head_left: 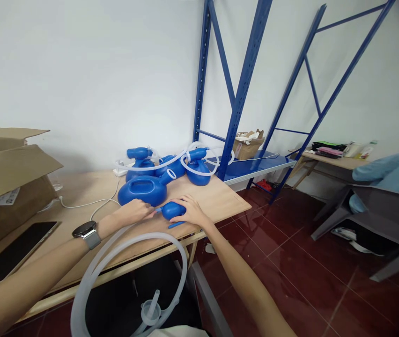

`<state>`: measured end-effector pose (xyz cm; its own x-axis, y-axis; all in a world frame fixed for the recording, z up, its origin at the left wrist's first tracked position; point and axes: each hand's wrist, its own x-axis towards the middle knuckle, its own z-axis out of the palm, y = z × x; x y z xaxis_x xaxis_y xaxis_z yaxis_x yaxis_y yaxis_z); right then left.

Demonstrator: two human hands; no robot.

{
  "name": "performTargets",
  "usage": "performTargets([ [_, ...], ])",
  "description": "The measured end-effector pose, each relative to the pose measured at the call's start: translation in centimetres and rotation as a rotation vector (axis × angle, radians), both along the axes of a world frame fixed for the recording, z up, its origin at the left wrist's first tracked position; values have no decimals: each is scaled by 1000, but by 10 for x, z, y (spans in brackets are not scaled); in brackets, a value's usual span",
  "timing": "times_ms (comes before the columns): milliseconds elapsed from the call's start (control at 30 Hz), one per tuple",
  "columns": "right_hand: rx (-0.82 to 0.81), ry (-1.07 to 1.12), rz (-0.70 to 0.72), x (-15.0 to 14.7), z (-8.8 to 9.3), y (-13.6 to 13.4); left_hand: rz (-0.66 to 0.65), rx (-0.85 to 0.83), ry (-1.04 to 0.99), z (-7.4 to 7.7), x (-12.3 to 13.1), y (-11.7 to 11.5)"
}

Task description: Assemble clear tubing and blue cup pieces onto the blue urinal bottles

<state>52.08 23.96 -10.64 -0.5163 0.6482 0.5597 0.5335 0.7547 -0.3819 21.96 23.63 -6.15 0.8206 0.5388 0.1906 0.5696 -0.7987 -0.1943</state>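
My right hand (189, 211) is closed around a small blue rubber bulb (170, 209) resting on the wooden table (80, 196). My left hand (136, 209), with a watch on its wrist, pinches the end of a translucent white hose (125, 252) at the bulb's tip. The hose loops down past the table's front edge towards my lap. Just behind my hands lies a large blue plastic vessel (142, 190).
More blue vessels with coiled white tubing (181, 164) sit at the table's back. An open cardboard box (6, 173) and a dark tablet (13, 252) lie at the left. A blue metal rack (241, 93) stands at the right, a grey chair (371, 210) beyond it.
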Motion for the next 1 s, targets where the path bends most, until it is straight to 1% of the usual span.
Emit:
performTargets([
  [133, 2, -7, -1, 0, -2, 2, -17, 24, 32, 0, -2, 0],
  [300, 9, -18, -1, 0, 0, 2, -65, 106, 85, 3, -4, 1],
  [400, 7, -22, 15, 0, 1, 1, -105, 107, 110, 6, 3, 2],
  [467, 0, -29, 10, 0, 2, 1, -107, 105, 146, 8, 10, 3],
  [600, -6, -46, -10, 1, 3, 0, -93, 134, 144, 4, 24, 6],
  [700, -5, -48, -18, 0, 4, 0, -44, 159, 109, -3, 27, 8],
  [800, 4, -33, -17, 0, 3, 0, 70, 149, 55, -8, 25, 10],
  [900, 2, -23, -6, 0, 2, 1, 158, 70, 22, -5, 22, 11],
  [1000, -8, -24, 0, 0, 3, 0, 167, -67, -32, 4, 21, 8],
])
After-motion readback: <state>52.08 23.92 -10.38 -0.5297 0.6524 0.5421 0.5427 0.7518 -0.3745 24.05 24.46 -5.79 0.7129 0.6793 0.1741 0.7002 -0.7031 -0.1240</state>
